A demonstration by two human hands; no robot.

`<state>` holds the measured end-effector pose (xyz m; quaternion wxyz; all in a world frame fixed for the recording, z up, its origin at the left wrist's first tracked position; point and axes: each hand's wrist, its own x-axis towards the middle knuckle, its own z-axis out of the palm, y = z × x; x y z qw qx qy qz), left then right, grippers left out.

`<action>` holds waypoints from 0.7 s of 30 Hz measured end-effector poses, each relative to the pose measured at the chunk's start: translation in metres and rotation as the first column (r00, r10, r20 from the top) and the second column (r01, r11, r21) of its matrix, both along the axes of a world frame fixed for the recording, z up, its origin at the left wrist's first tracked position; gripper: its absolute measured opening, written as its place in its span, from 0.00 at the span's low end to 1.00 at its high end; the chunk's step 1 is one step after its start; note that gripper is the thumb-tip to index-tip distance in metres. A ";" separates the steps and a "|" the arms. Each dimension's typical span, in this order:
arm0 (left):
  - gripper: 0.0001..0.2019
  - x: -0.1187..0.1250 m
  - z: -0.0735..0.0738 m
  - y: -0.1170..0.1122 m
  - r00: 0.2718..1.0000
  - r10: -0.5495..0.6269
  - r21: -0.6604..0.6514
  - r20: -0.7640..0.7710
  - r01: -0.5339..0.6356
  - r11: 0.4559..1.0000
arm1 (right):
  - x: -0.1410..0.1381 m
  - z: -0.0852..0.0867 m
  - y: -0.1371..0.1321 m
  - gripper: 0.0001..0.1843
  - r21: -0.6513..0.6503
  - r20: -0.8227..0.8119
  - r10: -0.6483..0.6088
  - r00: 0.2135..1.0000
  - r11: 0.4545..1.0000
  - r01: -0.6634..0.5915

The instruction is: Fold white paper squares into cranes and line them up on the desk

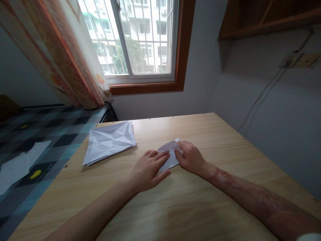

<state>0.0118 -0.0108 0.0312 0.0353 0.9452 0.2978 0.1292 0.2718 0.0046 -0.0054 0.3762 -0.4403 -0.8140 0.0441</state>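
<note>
Paper (172,161) seems mid-fold — left hand (150,170) spread on its left side, right hand (192,156) pinching its right edge — next, creasing likely needs steady pressure.

**Smooth wood grain, matt creased paper**

The table (200,207) shows a smooth, pale wood-grain finish, with a soft sheen towards its far edge. On the table, the folded sheet (171,160) is matt white paper; the stack (110,139) near the table's far left corner looks like the same paper, its top roughened by creases. Left of the table, the checked cover (62,147) looks like cloth. Beyond the table, the curtain (47,43) is printed cloth and the window surround (185,43) smooth brown wood. Right of the table, the wall (276,110) looks matt.
</note>
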 end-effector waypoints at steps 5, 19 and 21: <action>0.30 0.001 0.000 0.001 0.998 -0.037 0.041 -0.051 0.039 0.998 | 0.003 0.001 0.003 0.07 -0.100 -0.063 -0.016 0.998 0.995 0.010; 0.30 -0.003 -0.001 0.000 0.991 -0.099 -0.055 0.085 0.104 0.993 | 0.004 0.010 0.002 0.09 -0.284 -0.290 0.032 0.957 0.951 -0.118; 0.30 -0.003 -0.001 0.000 0.991 -0.095 -0.056 0.090 0.101 0.993 | 0.005 0.009 0.003 0.10 -0.300 -0.319 0.051 0.946 0.942 -0.152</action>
